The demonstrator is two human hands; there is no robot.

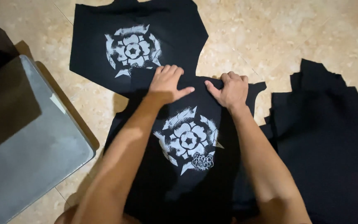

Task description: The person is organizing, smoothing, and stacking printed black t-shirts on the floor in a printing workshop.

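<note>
Black fabric under my hands: both of my hands rest on the upper edge of a black printed cloth piece (187,166) lying flat on the floor.
Left hand: my left hand (166,83) lies palm down, fingers pressed together and curled over the top edge, thumb stretched out to the right along the cloth.
Right hand: my right hand (231,89) grips the same edge just beside the left one, fingers bent under at the knuckles, thumb pointing left; the two thumbs are near each other but apart.
Whether a fold is pinched: I cannot tell how much cloth my curled fingers hold.
Near cloth piece: it runs from my hands down between my forearms, with a white flower-and-spikes print (188,140) at its middle, face up.
Far cloth piece: a second black cloth piece (92,41) lies beyond my hands, flat, bearing the same kind of white print (133,50); its lower edge is overlapped by the piece I hold.
Right side: a stack of black cloth pieces (328,141) with ragged, stepped edges lies near my right forearm, a bit of white print showing at its right edge.
Left side: a grey flat board (25,157) with a rounded corner sits well apart from the cloth.
Floor: beige mottled floor tiles (270,37) carry everything.
</note>
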